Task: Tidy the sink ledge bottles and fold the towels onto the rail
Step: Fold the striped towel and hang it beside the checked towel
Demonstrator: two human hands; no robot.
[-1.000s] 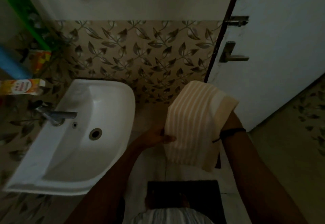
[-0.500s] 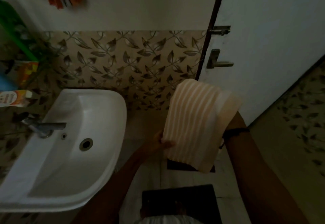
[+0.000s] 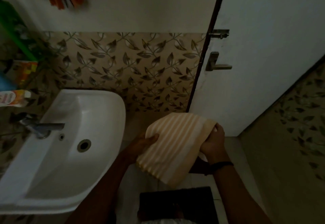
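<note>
Right of the sink, my left grip and right grip each clamp an opposite edge of the striped towel, which looks light, soft and floppy, so I would hold its folded edges to stop it sagging open.
</note>
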